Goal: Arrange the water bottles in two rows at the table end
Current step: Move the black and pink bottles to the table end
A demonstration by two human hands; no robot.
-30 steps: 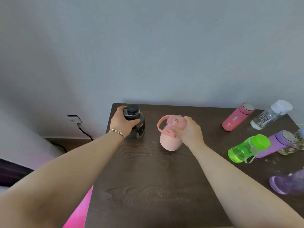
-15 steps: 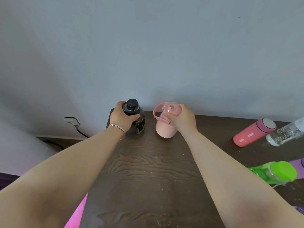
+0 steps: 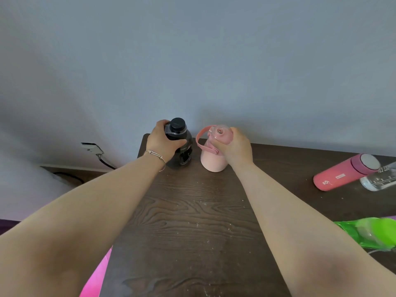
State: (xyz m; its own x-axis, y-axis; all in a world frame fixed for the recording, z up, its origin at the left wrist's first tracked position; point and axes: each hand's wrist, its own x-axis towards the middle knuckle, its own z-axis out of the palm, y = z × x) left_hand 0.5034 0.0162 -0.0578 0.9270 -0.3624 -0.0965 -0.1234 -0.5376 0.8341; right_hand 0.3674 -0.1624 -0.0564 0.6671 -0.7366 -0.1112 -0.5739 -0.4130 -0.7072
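Note:
A black bottle [image 3: 182,154] stands upright at the far left corner of the dark wooden table [image 3: 188,221], close to the wall. My left hand [image 3: 162,144] is wrapped around its neck. Just to its right stands a pale pink bottle [image 3: 212,160] with a pink loop strap, and my right hand [image 3: 235,147] grips its lid and shoulder. The two bottles stand side by side with a small gap between them. On the right lie a dark pink bottle [image 3: 340,174], a clear bottle [image 3: 379,180] and a green bottle [image 3: 370,234], all on their sides.
The grey wall runs right behind the table's far edge. A wall socket with a black cable [image 3: 94,150] sits left of the table. Something bright pink [image 3: 96,277] shows below the table's left edge. A purple bottle edge peeks out above the green one.
Both hands have carried their bottles away from me toward the far edge by the wall. The view has tilted up and left, so the bottles on the right slid toward the frame edge.

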